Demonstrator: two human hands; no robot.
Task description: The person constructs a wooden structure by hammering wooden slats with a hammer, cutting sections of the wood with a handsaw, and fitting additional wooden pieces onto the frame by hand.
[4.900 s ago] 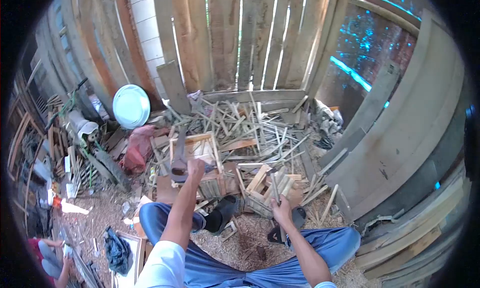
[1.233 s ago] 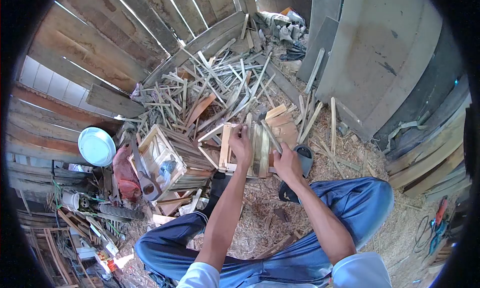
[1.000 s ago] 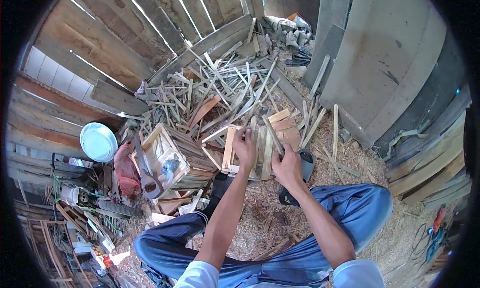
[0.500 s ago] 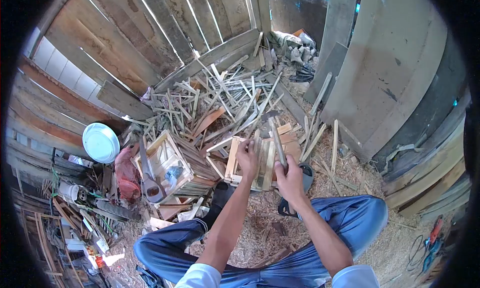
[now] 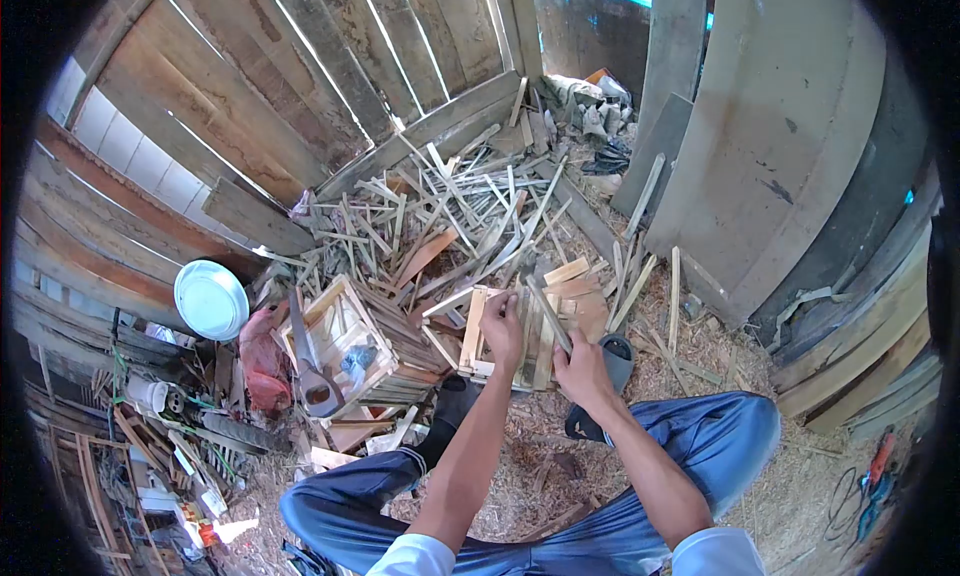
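Observation:
Between the person's feet lies a small slatted wooden frame [image 5: 470, 328]. My right hand [image 5: 583, 368] is wrapped round the handle of a hammer [image 5: 548, 306], whose dark head is over the far part of the slats. My left hand [image 5: 503, 328] is over the frame's left half, its fingertips pinched together near the hammer head. Whatever the pinch holds is too small to make out.
A slatted crate [image 5: 345, 348] with a handsaw [image 5: 316, 388] on its left edge stands left. Beyond lies a heap of sticks [image 5: 470, 206]. A white basin [image 5: 211, 299] and red bag [image 5: 265, 361] are farther left.
The hammer head has come down and left, closer to my left hand. The whole view has shifted slightly, with the crate and frame now a little lower and farther right.

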